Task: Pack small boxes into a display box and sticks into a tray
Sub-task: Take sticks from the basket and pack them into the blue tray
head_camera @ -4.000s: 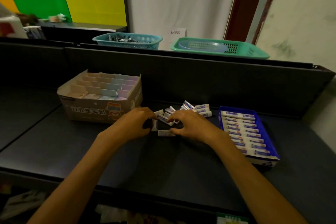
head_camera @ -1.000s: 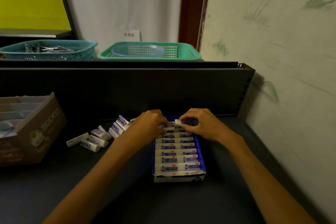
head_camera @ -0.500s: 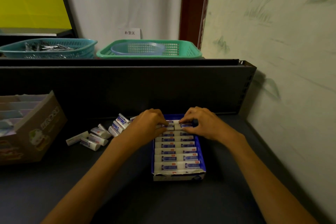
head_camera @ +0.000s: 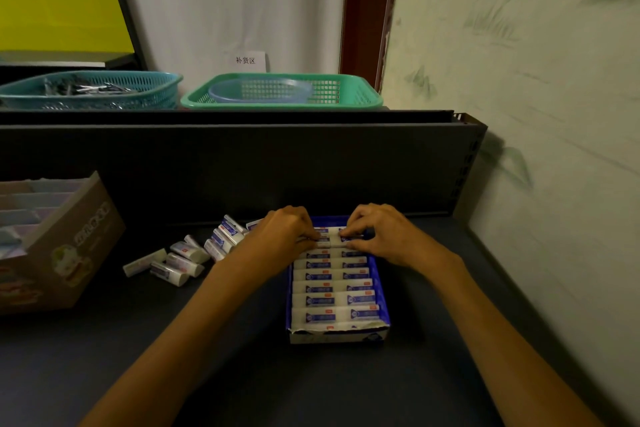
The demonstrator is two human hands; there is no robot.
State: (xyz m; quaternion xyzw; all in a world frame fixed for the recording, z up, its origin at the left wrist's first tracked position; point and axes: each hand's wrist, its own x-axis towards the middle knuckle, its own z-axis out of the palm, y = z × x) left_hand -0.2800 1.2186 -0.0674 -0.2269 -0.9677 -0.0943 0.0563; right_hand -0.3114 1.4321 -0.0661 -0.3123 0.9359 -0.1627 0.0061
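A: Report the position of both hands.

B: The left hand (head_camera: 284, 234) and the right hand (head_camera: 382, 234) rest over the far end of the shallow blue cardboard tray (head_camera: 382, 291) on the dark grey bench (head_camera: 242, 374). The fingers of each hand are curled down onto the white sticks with blue labels (head_camera: 332, 300) in the far rows. Whether the fingertips pinch a stick or only press on it cannot be determined.

A: State the tray contents.

B: The sticks lie crosswise in two columns, row behind row, from the torn near edge up to the hands.

A: Locate the remaining stock.

B: A loose pile of matching white sticks (head_camera: 187, 258) lies on the bench just left of the tray, beside the left hand. The brown cardboard display box with printed front (head_camera: 79, 253) stands well apart at the left edge; pale small boxes (head_camera: 24, 215) sit in rows inside it.

A: Background items?

B: On the ledge behind the bench stand a teal plastic mesh basket (head_camera: 90, 90) and a green plastic mesh basket (head_camera: 280, 92).
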